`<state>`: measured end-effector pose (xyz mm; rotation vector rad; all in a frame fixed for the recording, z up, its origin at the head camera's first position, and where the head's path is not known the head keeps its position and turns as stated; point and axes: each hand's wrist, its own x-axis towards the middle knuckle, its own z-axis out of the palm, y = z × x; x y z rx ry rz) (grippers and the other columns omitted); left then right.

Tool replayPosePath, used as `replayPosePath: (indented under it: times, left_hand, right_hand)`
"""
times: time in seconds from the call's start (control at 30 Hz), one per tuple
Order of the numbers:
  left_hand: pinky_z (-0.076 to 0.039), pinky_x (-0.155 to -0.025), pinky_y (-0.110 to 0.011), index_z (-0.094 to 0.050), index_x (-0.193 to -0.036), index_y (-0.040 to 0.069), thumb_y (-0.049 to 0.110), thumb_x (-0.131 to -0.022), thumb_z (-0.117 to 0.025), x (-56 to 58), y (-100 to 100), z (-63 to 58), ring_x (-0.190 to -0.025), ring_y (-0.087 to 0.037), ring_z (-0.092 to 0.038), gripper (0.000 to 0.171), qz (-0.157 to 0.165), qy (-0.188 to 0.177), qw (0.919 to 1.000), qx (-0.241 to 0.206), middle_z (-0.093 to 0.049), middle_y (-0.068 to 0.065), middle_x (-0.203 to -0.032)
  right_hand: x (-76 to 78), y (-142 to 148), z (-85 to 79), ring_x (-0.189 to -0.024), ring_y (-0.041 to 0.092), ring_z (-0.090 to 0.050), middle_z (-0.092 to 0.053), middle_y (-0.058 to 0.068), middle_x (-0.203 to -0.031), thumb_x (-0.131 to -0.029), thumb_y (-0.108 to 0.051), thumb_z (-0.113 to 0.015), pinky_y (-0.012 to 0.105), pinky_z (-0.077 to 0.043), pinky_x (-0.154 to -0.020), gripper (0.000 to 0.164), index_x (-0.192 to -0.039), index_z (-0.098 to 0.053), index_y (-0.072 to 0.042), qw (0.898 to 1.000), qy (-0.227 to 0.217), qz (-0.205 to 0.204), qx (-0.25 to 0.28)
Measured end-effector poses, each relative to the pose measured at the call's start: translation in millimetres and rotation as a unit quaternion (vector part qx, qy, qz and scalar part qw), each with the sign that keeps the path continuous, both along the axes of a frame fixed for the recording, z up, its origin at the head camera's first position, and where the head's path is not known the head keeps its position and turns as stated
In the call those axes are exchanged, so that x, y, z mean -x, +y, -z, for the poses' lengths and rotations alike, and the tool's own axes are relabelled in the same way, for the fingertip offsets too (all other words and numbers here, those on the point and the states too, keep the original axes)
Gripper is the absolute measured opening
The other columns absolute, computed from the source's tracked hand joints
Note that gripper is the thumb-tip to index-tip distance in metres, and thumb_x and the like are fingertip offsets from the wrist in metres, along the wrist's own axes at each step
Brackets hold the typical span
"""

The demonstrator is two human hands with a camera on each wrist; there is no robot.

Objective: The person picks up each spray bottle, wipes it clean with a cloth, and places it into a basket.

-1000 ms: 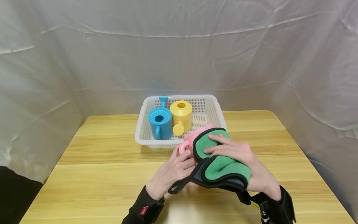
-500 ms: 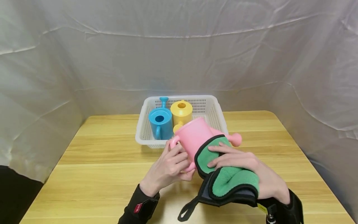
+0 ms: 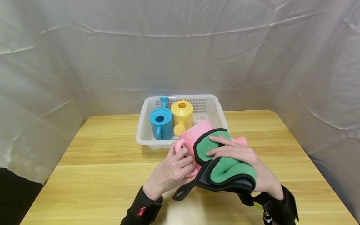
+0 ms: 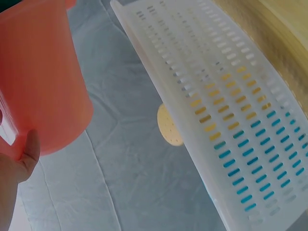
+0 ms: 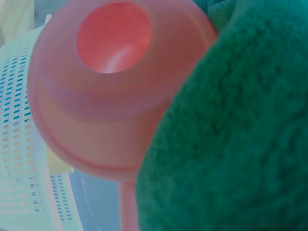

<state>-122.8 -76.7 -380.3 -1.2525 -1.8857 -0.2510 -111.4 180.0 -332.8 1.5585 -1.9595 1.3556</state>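
My left hand point(image 3: 173, 170) grips the curved handle of a pink watering can point(image 3: 189, 137), held tilted over the near edge of the basket. Its spout points to the right, partly behind a green towel point(image 3: 229, 170) with black edging and a grey underside. With spread fingers, my right hand point(image 3: 244, 157) holds this towel against the can's side; its thumb is hidden. In the left wrist view the thumb point(image 4: 32, 149) lies along the can's handle. The right wrist view shows the can's round opening close up, with the towel's pile beside it.
A white perforated basket point(image 3: 220, 117) stands at the back of the wooden table point(image 3: 107, 181). Inside it are a blue watering can point(image 3: 166, 128) and a yellow watering can point(image 3: 187, 112), side by side on the left. Grey fabric point(image 3: 180, 62) hangs behind the table.
The pink can tipped up toward me, baring more of its side, then leaned away again. The towel and right hand came nearer and right, then went back up over the can.
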Motion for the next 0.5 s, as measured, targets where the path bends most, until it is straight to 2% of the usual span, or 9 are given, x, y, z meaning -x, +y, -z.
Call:
replayPosePath:
  times: [0.03,0.13,0.3,0.4,0.5]
  left_hand:
    - [-0.044,-0.095,-0.042,-0.068,-0.079,0.017,0.035,-0.078,-0.085,-0.8,0.6,0.3,-0.092,-0.015,-0.052,0.024,0.005,-0.002,1.0000,0.004,-0.062,0.009,-0.081]
    - [-0.042,-0.096,-0.041,-0.069,-0.080,0.018,0.040,-0.085,-0.078,-3.6,2.8,1.2,-0.094,-0.014,-0.052,0.024,0.017,-0.016,0.9996,0.016,-0.063,0.010,-0.083]
    - [-0.040,-0.100,-0.041,-0.071,-0.079,0.020,0.038,-0.096,-0.065,-6.3,5.7,1.4,-0.098,-0.013,-0.053,0.026,0.035,-0.064,0.9972,0.014,-0.062,0.010,-0.083]
    - [-0.040,-0.099,-0.041,-0.070,-0.080,0.020,0.046,-0.093,-0.065,-6.0,4.6,1.4,-0.096,-0.013,-0.052,0.030,0.029,-0.051,0.9981,0.016,-0.061,0.011,-0.082]
    - [-0.042,-0.097,-0.041,-0.066,-0.077,0.019,0.035,-0.087,-0.075,-4.4,3.1,1.3,-0.094,-0.014,-0.052,0.021,0.016,-0.024,0.9994,0.020,-0.062,0.010,-0.081]
  right_hand:
    - [0.0,0.6,0.2,-0.148,0.030,-0.041,-0.068,0.009,-0.130,-0.085,-0.014,-0.075,0.032,-0.021,-0.125,0.043,-0.125,-0.065,-0.003,1.000,-0.004,0.008,0.000]
    - [1.5,2.3,0.8,-0.148,0.029,-0.041,-0.069,0.009,-0.129,-0.086,-0.012,-0.073,0.031,-0.023,-0.123,0.041,-0.125,-0.065,-0.003,1.000,-0.001,0.016,0.011]
    - [6.1,3.2,0.2,-0.147,0.034,-0.042,-0.069,0.013,-0.128,-0.085,-0.009,-0.074,0.034,-0.033,-0.122,0.042,-0.124,-0.063,0.002,0.999,0.007,-0.008,0.038]
    - [7.0,1.4,-0.2,-0.147,0.034,-0.042,-0.069,0.014,-0.128,-0.085,-0.011,-0.076,0.034,-0.032,-0.122,0.043,-0.124,-0.064,0.002,0.999,0.019,-0.011,0.032]
    - [5.7,-1.1,-0.7,-0.146,0.032,-0.044,-0.069,0.013,-0.127,-0.084,-0.018,-0.078,0.035,-0.029,-0.123,0.046,-0.124,-0.064,0.001,0.999,0.036,-0.006,0.014]
